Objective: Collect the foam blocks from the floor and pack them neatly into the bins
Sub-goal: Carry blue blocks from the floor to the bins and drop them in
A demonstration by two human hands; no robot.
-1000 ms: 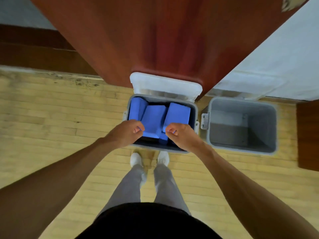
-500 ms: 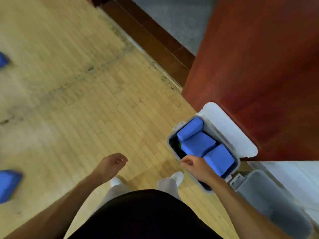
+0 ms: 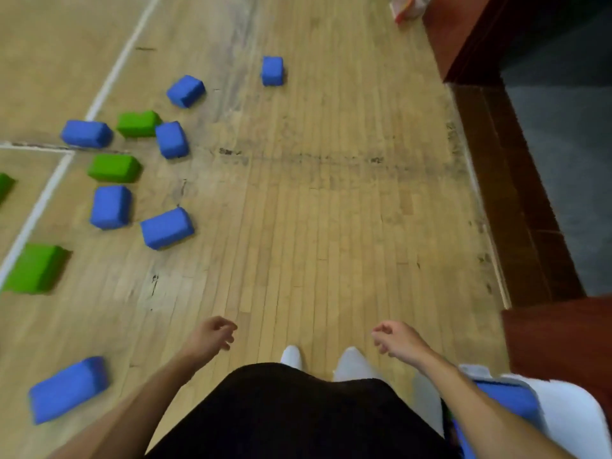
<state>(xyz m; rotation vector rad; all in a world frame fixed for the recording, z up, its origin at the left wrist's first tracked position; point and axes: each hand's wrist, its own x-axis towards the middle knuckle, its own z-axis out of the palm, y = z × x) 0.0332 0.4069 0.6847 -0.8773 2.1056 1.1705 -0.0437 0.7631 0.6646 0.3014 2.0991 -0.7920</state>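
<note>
Several blue foam blocks lie scattered on the wooden floor to my left, one near my left arm (image 3: 68, 389), one further out (image 3: 167, 227) and one far ahead (image 3: 272, 70). Several green foam blocks lie among them, such as one at the left edge (image 3: 34, 268) and one in the cluster (image 3: 114, 167). My left hand (image 3: 212, 336) and my right hand (image 3: 395, 337) hang in front of me with fingers loosely curled, holding nothing. The bin (image 3: 563, 412) with blue blocks (image 3: 510, 397) inside sits at the bottom right, partly hidden by my right arm.
A dark red wooden wall base (image 3: 516, 193) runs along the right side, with a red cabinet (image 3: 563, 336) beside the bin. White court lines (image 3: 109, 77) cross the floor at the left. My white shoes (image 3: 291, 356) stand on bare planks.
I have turned away from the bin toward the open floor. Both hands left the blocks in the bin and now hang empty. The scattered blocks came into view.
</note>
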